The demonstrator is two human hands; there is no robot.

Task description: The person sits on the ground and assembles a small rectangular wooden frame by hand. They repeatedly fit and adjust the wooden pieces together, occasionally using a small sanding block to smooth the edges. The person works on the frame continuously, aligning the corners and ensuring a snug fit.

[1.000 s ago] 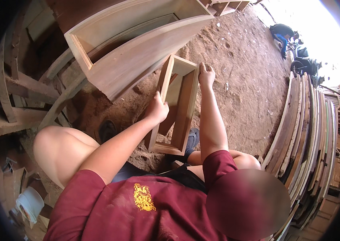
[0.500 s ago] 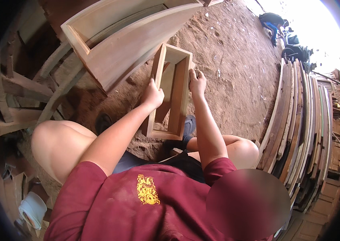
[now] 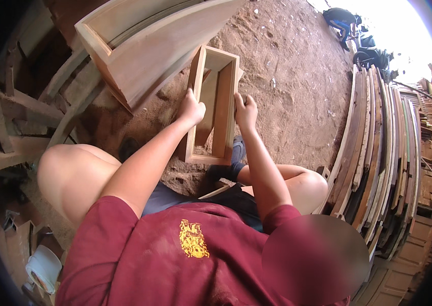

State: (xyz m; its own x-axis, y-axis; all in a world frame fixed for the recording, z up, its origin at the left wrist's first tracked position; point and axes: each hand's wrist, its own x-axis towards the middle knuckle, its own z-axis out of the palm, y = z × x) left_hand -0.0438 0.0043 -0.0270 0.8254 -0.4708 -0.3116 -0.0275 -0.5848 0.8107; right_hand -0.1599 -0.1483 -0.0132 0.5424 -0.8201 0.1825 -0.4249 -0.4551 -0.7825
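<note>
A narrow, pale wooden box frame [image 3: 221, 160] is tilted up in front of me above the ground. The floor shows through its lower opening, and a slanted wooden piece lies inside it. My left hand [image 3: 191, 108] grips its left long side, with the thumb up along the wall. On the opposite side, my right hand [image 3: 246, 112] is closed with curled fingers at the outer face of the right wall; its fingertips are partly hidden. A small pale wooden corner [image 3: 240, 74] sticks out behind the frame, above my right hand.
A larger wooden cabinet carcass [image 3: 149, 61] stands at the upper left, close to the frame. Curved wooden pieces [image 3: 75, 109] are at the left. Long boards [image 3: 374, 148] are stacked on the right. A white container [image 3: 44, 269] sits lower left. Sandy ground [image 3: 292, 102] stretches ahead.
The box frame sits slightly higher and further left in the picture, as does the cabinet. My right hand has shifted down along the frame's right side. My left hand keeps its hold.
</note>
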